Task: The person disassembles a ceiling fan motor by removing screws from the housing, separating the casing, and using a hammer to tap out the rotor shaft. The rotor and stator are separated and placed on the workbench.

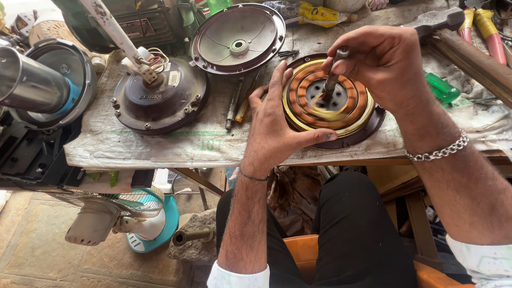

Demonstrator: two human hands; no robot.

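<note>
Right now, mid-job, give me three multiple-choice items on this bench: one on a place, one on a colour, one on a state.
1. Where does the open fan motor cover lie?
A. Behind the stator
B. On the floor
C. On the person's lap

2. What colour are the stator's windings?
A. Blue
B. Copper-orange
C. White

3. What is the right hand doing?
A. Resting flat on the bench
B. Holding a hammer
C. Gripping the shaft

Answers:
A: the fan motor cover lies on the bench beyond the stator.
B: the windings show copper-orange coils.
C: the right hand closes on the shaft, while the left hand steadies the stator's edge.
</note>
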